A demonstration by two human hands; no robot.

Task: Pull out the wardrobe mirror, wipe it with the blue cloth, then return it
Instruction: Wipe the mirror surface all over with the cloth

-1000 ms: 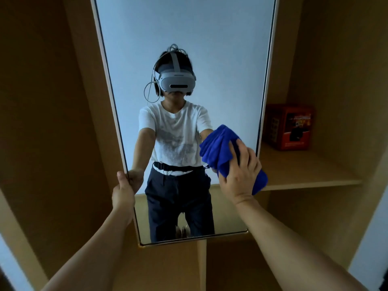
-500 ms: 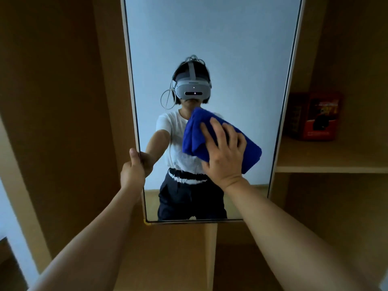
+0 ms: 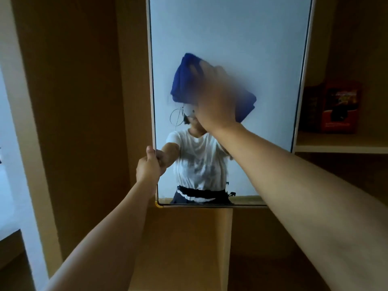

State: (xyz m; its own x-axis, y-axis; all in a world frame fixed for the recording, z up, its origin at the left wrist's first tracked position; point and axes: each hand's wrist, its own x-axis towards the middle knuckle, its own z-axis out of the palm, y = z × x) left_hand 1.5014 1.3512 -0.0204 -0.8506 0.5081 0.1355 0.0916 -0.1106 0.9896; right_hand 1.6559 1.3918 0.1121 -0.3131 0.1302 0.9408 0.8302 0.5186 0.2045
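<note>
While pressed flat on glassy mirror [image 3: 231, 34], bunched blue cloth [image 3: 182, 80].

right hand [image 3: 216, 97] + blue cloth [image 3: 184, 80] | moved up mirror [image 3: 231, 28] | now blurred

One mirror [image 3: 231, 34], one blue cloth [image 3: 184, 80], two hands, left [image 3: 149, 166] and right [image 3: 216, 101], one red box [image 3: 338, 108], one shelf [image 3: 340, 147]

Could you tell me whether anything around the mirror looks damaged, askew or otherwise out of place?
Nothing stands out. The mirror hangs straight, its glass unbroken; the left hand grips its edge and the right hand, motion-blurred, presses the cloth on it.
</note>
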